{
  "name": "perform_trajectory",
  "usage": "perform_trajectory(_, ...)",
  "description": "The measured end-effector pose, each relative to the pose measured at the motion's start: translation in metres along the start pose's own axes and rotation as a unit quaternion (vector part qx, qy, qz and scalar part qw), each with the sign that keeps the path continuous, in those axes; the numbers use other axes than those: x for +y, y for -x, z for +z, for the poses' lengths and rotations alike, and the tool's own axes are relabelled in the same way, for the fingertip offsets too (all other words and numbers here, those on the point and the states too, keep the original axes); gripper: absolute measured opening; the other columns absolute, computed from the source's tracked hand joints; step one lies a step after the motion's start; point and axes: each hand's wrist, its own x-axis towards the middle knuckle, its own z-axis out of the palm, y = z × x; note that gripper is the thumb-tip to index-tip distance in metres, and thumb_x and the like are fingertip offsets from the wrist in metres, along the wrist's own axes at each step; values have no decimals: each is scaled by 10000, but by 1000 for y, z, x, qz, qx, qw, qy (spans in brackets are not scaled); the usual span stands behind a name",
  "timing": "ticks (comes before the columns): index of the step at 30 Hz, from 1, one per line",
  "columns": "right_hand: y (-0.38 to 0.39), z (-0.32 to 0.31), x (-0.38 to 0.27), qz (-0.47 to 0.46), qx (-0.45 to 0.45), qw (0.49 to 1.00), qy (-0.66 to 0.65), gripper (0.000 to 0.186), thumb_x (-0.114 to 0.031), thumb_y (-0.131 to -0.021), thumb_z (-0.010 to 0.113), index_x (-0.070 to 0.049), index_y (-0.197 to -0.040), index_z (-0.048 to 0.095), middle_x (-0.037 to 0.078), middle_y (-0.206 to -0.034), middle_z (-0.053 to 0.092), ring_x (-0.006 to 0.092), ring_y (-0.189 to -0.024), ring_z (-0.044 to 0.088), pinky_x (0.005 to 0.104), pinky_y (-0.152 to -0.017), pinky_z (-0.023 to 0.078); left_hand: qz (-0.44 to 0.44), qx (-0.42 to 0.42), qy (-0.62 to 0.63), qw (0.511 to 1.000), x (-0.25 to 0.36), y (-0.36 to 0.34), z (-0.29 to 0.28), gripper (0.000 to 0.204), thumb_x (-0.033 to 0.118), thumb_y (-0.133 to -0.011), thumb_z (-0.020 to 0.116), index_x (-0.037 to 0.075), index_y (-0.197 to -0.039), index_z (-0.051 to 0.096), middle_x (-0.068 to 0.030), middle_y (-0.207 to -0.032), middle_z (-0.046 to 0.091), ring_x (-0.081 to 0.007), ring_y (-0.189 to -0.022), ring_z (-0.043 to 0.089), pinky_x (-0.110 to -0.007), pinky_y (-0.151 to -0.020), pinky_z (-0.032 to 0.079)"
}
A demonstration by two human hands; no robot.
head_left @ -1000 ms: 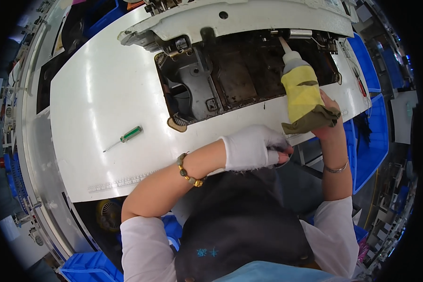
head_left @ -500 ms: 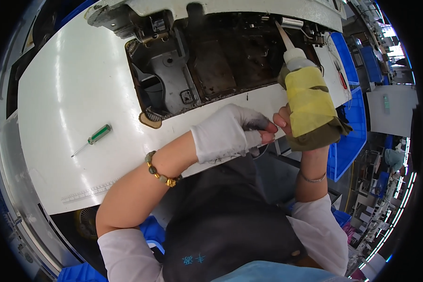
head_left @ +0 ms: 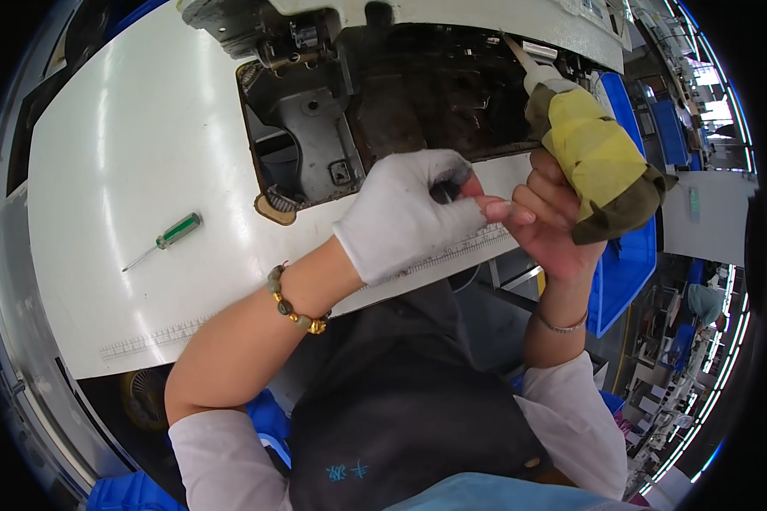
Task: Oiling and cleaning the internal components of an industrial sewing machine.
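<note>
My right hand (head_left: 556,204), bare, wraps round a squeeze bottle (head_left: 601,157) with a long pale nozzle. Yellow and olive cloth covers most of the bottle, which leans with its tip toward the upper left, over the edge of the machine opening. My left hand (head_left: 413,209) wears a white glove with bare, smudged fingertips. Its thumb and forefinger are pinched together against the fingers of my right hand; whatever lies between them, if anything, is too small to make out. Beyond both hands lies a dark, oily machine well (head_left: 435,94) cut into the white tabletop.
A white machine head (head_left: 452,15) is tipped back above the well. On the white table (head_left: 119,179) lie a green-handled screwdriver (head_left: 177,231) and, along the front edge, a printed ruler scale (head_left: 153,341). Blue bins (head_left: 622,281) stand at the right.
My right hand has turned and shifted up and right with the bottle, showing more of its fingers. My left hand has moved slightly up, its fingertips now meeting the right hand.
</note>
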Motion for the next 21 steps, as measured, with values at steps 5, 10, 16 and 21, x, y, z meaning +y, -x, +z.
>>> perform_trajectory(5, -2, 7, -2, 19, -36, 998, -56, 215, -249, -908, 501, -46, -962, 452, -31, -630, 447, 86, -599, 410, 292, -716, 333, -19, -5, 172, 985, 10, -17, 9, 537, 524, -895, 493, 40, -1116, 565, -50, -971, 615, -154, -926, 588, -262, -744, 469)
perform_trajectory(10, 1, 11, 2, 3, -19, 990, -140, 417, -325, -904, 486, 37, -1109, 474, 9, -680, 436, 86, -592, 373, 279, -684, 341, 17, -74, 489, 869, 24, -39, 34, 514, 508, -849, 583, 46, -1073, 592, -44, -934, 577, -137, -864, 565, -250, -730, 473)
perform_trajectory(16, 13, -1, -12, 10, -12, 998, -61, 447, -336, -913, 467, 50, -1139, 482, 99, -884, 571, 117, -698, 528, 319, -715, 424, 4, -107, 496, 862, 35, -43, 40, 398, 424, -841, 631, 70, -1020, 605, -1, -846, 548, -106, -801, 507, -242, -767, 416)
perform_trajectory(21, 25, -12, -15, -42, 47, 998, 26, 481, -327, -917, 451, 73, -1185, 468, 204, -1001, 605, 183, -746, 610, 340, -692, 480, 17, -150, 505, 849, 28, -49, 42, 387, 394, -839, 638, 66, -1041, 596, -3, -858, 550, -112, -802, 498, -259, -739, 413)
